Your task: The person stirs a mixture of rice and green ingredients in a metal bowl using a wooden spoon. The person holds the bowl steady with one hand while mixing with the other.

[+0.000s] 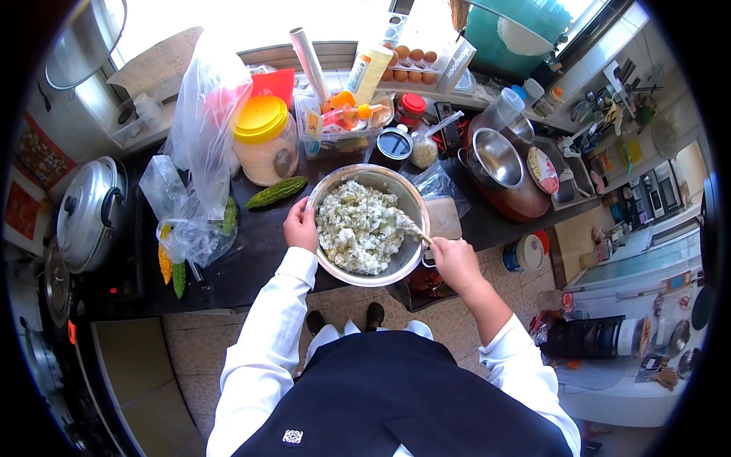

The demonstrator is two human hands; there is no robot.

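Observation:
A large stainless steel bowl stands at the front edge of the dark counter, holding a crumbly white and green food mixture. My left hand grips the bowl's left rim. In my right hand, at the right rim, is the handle of a stirring utensil, perhaps chopsticks or a spoon; its far end is coated in the mixture and sits in the bowl's right part. A green bitter melon lies behind and left of the bowl.
Behind stand a yellow-lidded jar, a plastic box of bottles and an egg tray. A steel bowl rests on a round board to the right. A lidded pot and plastic bags are at left.

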